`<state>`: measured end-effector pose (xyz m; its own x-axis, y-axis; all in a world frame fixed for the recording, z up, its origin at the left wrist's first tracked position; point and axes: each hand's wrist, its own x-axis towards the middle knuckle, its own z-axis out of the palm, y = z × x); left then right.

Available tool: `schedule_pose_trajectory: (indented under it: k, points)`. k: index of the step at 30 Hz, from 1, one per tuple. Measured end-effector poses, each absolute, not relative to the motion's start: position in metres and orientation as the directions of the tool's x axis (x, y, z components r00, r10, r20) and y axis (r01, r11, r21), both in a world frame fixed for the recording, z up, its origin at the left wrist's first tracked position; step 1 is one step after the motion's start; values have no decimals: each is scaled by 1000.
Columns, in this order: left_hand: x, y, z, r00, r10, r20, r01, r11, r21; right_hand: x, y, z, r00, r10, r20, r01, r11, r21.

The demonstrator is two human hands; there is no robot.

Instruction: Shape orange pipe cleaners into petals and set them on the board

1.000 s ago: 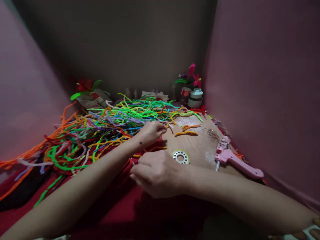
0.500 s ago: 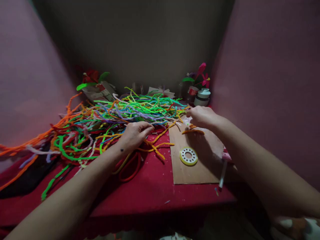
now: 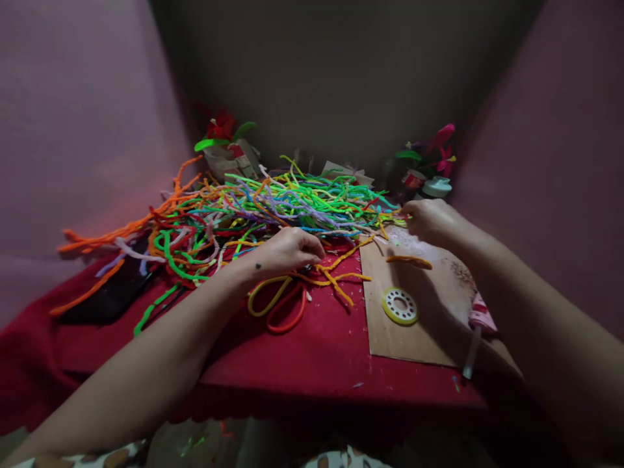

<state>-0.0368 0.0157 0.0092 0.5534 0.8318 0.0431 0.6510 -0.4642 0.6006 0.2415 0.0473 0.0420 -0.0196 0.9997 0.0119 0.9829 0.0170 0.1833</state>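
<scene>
My left hand (image 3: 287,250) lies at the near edge of a big heap of coloured pipe cleaners (image 3: 253,211), fingers curled and pinched around strands I cannot single out. Scissors with yellow and orange handles (image 3: 280,305) lie just below that hand. My right hand (image 3: 429,221) reaches to the far corner of a brown cardboard sheet (image 3: 419,325), fingers closed at the heap's right edge; what they hold is hidden. An orange pipe-cleaner piece (image 3: 409,260) lies on the cardboard below it.
A yellow-white ring with holes (image 3: 400,305) rests on the cardboard. A pink glue gun (image 3: 478,328) lies partly under my right forearm. Jars and pipe-cleaner flowers (image 3: 431,169) stand at the back right, another flower (image 3: 221,133) back left. Red cloth (image 3: 316,357) covers the table.
My right hand went from the near table middle to the far right edge of the heap. My left hand drew back a little toward me. The camera view swung left.
</scene>
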Motion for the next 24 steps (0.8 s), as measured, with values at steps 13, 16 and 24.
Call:
schedule_pose_trajectory:
  k: [13, 16, 24]
  points:
    - [-47, 25, -6, 607, 775, 178, 752, -632, 188, 148, -32, -2, -460, 884, -87, 881, 441, -172]
    - [-39, 24, -17, 632, 749, 199, 748, -657, 97, 146, -31, -17, -489, 872, -16, 867, 483, -124]
    - [-32, 27, -37, 514, 813, 274, 843, -538, 15, 166, -22, 5, -340, 876, 342, 921, 384, -68]
